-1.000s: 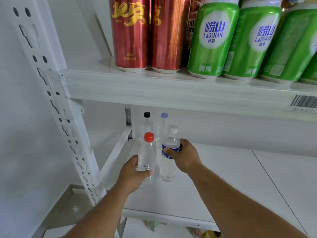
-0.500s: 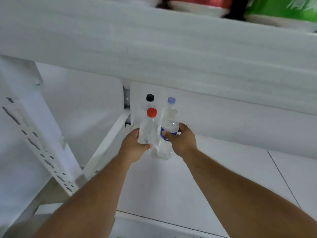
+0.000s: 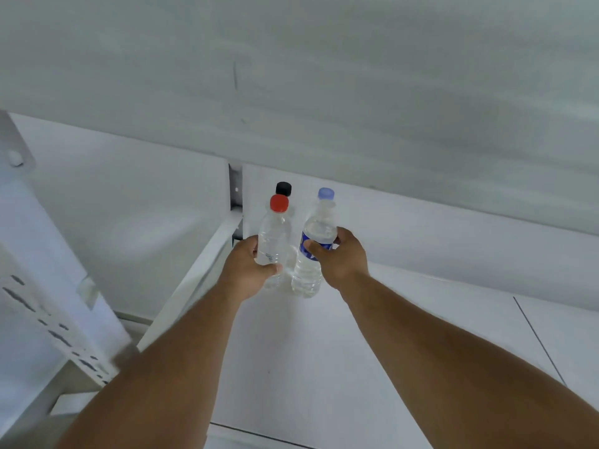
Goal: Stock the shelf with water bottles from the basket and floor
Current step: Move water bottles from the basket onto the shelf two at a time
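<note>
My left hand (image 3: 249, 270) grips a clear water bottle with a red cap (image 3: 274, 234) around its middle. My right hand (image 3: 343, 257) grips a clear bottle with a blue label (image 3: 308, 273). Both bottles stand upright side by side on the white shelf board (image 3: 356, 351), near its back left corner. Right behind them stand a black-capped bottle (image 3: 283, 188) and a blue-capped bottle (image 3: 325, 193), mostly hidden by the held ones. The basket and the floor bottles are out of view.
The white upper shelf (image 3: 291, 76) hangs low across the top of the view. A perforated white upright (image 3: 48, 319) and a side rail (image 3: 194, 277) bound the shelf on the left. The shelf board stretches bare to the right of my arms.
Both hands have pushed their bottles further back, up against the two rear bottles. My view has dropped under the upper shelf, so the cans on it are gone from sight.
</note>
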`<state>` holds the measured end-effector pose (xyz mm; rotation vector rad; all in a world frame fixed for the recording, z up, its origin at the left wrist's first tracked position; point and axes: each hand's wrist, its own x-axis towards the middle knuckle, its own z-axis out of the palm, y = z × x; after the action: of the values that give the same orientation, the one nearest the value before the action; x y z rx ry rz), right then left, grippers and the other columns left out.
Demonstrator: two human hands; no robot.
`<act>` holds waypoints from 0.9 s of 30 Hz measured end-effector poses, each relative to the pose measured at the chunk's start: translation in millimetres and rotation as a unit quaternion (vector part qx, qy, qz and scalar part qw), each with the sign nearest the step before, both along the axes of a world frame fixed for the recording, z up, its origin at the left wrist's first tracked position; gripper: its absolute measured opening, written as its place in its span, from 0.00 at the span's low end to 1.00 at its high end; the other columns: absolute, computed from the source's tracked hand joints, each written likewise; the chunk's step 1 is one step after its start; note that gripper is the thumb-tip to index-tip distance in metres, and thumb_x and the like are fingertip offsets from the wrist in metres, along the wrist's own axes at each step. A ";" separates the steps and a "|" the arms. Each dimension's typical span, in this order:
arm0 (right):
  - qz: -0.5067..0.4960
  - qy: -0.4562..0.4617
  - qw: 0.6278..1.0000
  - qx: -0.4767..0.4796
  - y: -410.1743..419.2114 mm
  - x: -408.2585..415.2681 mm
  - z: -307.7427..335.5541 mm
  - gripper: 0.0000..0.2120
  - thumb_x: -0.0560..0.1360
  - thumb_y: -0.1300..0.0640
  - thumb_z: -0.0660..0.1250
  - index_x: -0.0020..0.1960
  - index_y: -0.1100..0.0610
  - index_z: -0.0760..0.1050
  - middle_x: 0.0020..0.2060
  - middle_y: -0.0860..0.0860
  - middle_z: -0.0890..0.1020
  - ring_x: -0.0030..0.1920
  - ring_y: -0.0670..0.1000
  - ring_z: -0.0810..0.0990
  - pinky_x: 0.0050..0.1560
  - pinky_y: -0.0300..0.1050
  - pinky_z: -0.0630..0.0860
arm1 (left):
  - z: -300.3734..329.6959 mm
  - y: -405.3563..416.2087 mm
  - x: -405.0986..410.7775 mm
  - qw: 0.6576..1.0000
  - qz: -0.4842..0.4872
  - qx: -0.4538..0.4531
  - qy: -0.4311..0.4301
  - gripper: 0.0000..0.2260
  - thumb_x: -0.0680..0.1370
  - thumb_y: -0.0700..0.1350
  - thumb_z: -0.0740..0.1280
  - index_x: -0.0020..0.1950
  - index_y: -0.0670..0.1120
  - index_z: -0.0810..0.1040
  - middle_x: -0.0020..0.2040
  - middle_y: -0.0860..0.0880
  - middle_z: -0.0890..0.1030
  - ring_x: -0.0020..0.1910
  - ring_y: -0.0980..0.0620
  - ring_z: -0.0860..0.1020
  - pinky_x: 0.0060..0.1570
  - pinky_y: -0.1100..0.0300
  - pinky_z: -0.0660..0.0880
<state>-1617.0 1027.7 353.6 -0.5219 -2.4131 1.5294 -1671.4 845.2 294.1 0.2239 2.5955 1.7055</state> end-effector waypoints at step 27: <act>-0.018 -0.176 0.983 0.053 -14.1 78.5 7.7 0.39 0.76 0.46 0.70 0.79 0.57 0.57 0.71 0.55 0.72 0.64 0.57 0.76 0.54 0.46 0.75 | 35.5 -35.8 125.7 0.975 -0.109 -0.167 -0.102 0.38 0.75 0.52 0.70 0.80 0.52 0.53 0.79 0.51 0.61 0.76 0.51 0.64 0.67 0.59 0.67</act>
<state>-1538.5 1013.6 361.3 -0.8721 -2.7083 1.3797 -1545.6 809.5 329.6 0.2921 2.5414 1.1366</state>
